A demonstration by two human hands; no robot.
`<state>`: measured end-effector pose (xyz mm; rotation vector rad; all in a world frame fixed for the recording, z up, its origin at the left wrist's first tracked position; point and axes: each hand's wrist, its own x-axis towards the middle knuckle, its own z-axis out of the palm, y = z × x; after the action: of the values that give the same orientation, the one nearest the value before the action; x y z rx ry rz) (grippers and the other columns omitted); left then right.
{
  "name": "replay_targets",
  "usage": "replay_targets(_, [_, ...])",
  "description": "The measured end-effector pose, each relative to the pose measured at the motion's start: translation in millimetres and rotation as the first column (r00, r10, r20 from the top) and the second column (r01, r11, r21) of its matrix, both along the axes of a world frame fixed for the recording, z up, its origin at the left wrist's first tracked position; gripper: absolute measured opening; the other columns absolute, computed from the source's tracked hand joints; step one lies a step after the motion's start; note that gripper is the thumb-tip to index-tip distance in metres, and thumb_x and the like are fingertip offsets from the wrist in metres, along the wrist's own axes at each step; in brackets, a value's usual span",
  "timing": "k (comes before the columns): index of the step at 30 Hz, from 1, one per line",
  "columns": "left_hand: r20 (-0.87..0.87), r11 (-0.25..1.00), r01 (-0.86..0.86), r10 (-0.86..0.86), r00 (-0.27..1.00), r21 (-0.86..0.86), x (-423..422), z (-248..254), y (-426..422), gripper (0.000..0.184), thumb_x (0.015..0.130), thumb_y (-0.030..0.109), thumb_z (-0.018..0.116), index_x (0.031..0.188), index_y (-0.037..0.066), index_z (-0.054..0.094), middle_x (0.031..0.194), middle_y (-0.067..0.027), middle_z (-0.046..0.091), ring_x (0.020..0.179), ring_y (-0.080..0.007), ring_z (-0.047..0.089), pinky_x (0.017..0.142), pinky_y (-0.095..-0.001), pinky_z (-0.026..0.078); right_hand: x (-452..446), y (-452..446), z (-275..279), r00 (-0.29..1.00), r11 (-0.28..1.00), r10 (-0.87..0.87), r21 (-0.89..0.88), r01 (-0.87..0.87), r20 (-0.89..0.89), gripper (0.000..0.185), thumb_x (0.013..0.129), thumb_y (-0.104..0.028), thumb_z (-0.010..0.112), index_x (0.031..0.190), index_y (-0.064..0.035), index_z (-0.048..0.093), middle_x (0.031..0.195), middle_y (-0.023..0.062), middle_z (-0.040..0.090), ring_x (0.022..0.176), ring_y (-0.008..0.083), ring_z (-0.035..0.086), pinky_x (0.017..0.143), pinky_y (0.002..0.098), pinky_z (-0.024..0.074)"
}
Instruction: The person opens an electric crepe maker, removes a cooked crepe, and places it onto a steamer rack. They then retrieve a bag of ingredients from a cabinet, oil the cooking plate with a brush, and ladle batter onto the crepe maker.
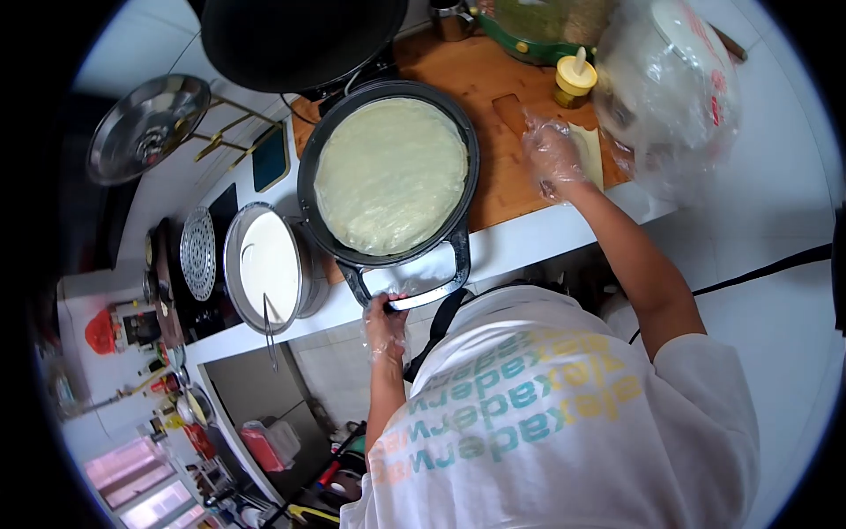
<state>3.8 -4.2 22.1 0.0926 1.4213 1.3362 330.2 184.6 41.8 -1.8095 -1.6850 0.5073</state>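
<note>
A round pale flatbread covers the black electric griddle pan, whose lid is raised behind it. My left hand, in a clear plastic glove, is closed around the pan's front handle. To the right, my gloved right hand is low over the wooden board, its fingers curled. A pale flat piece lies beside and partly behind that hand. What the curled fingers hold, if anything, is hidden.
Left of the pan stands a metal pot of white batter with a utensil in it. A yellow-capped oil bottle and a plastic-wrapped white container are at the right. A perforated skimmer and a steel lid are farther left.
</note>
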Motion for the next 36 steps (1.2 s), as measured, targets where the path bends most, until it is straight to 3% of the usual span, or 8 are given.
replay_targets(14, [0.047,0.999,-0.026,0.024,0.999,0.032,0,1,1,0.01,0.078,0.012,0.047,0.08,0.002,0.049,0.073,-0.01,0.051,0.074,-0.0256,0.056,0.074,-0.0395,0.048,-75,90,116,0.974,0.937,-0.016,0.338,0.093,-0.225,0.034,0.073,-0.026,0.054,0.104,-0.0111,0.059,0.094,0.0127,0.062,0.089,0.0289,0.058,0.082,0.0347,0.0431])
replay_targets(21, [0.187,0.988,-0.136,0.121,0.975,0.067,4,4,1,0.014,0.081,0.012,0.051,0.089,0.003,0.045,0.07,-0.0094,0.049,0.068,-0.0244,0.052,0.072,-0.0426,0.049,-114,149,267,0.96,0.592,0.102,0.792,0.151,-0.259,0.044,0.076,-0.027,0.054,0.111,-0.0005,0.052,0.107,0.0158,0.056,0.101,0.0252,0.053,0.089,0.0307,0.037])
replay_targets(25, [0.183,0.997,-0.04,0.027,0.983,0.07,1,7,-5,0.019,0.084,0.022,0.05,0.098,0.011,0.042,0.073,-0.0069,0.052,0.072,-0.0252,0.057,0.064,-0.0383,0.048,-128,233,297,0.521,0.645,0.649,0.764,0.009,-0.554,0.037,0.077,-0.014,0.054,0.112,-0.0025,0.049,0.082,0.0162,0.054,0.081,0.0282,0.053,0.068,0.039,0.0444])
replay_targets(28, [0.21,0.999,-0.02,0.011,0.978,0.04,-3,8,-6,0.025,0.084,0.021,0.05,0.104,0.013,0.038,0.076,-0.0081,0.051,0.072,-0.0266,0.057,0.064,-0.0394,0.047,-146,240,314,0.99,0.48,-0.102,0.876,-0.034,0.095,0.036,0.078,-0.013,0.052,0.111,-0.0002,0.049,0.091,0.0163,0.055,0.088,0.0298,0.053,0.076,0.0394,0.0441])
replay_targets(31, [0.26,0.996,-0.061,0.041,0.965,0.072,-2,10,-6,0.024,0.083,0.019,0.053,0.1,0.01,0.04,0.074,-0.0089,0.051,0.07,-0.0257,0.055,0.068,-0.0425,0.049,-156,309,292,0.986,0.383,-0.013,0.912,-0.148,0.166,0.033,0.081,-0.016,0.048,0.11,-0.0015,0.051,0.097,0.014,0.055,0.092,0.0283,0.052,0.086,0.0362,0.0408])
replay_targets(33, [0.287,0.992,-0.091,0.062,0.956,0.087,-1,14,-6,0.021,0.083,0.02,0.054,0.093,0.007,0.042,0.072,-0.0087,0.051,0.069,-0.0243,0.055,0.067,-0.0403,0.049,-143,441,274,0.464,0.423,-0.374,0.593,-0.685,0.803,0.02,0.084,-0.016,0.041,0.094,-0.0073,0.055,0.094,0.0066,0.055,0.091,0.0226,0.051,0.095,0.0303,0.0332])
replay_targets(35, [0.279,0.997,-0.062,0.045,0.959,0.053,-3,19,-5,0.019,0.083,0.019,0.054,0.092,0.006,0.042,0.072,-0.0087,0.051,0.068,-0.0237,0.056,0.067,-0.0383,0.05,-158,418,294,0.81,0.434,0.202,0.691,-0.577,0.55,0.015,0.08,-0.009,0.04,0.079,-0.0083,0.055,0.081,0.0069,0.055,0.081,0.0205,0.052,0.086,0.0325,0.0396])
replay_targets(36, [0.275,0.997,-0.053,0.037,0.961,0.051,-4,19,-4,0.019,0.083,0.018,0.054,0.091,0.006,0.042,0.072,-0.0087,0.052,0.068,-0.0236,0.056,0.067,-0.0379,0.05,-176,401,321,0.722,0.674,0.05,0.511,-0.534,0.69,0.018,0.083,-0.015,0.041,0.079,-0.0061,0.055,0.072,0.008,0.053,0.071,0.0217,0.05,0.071,0.0356,0.0426])
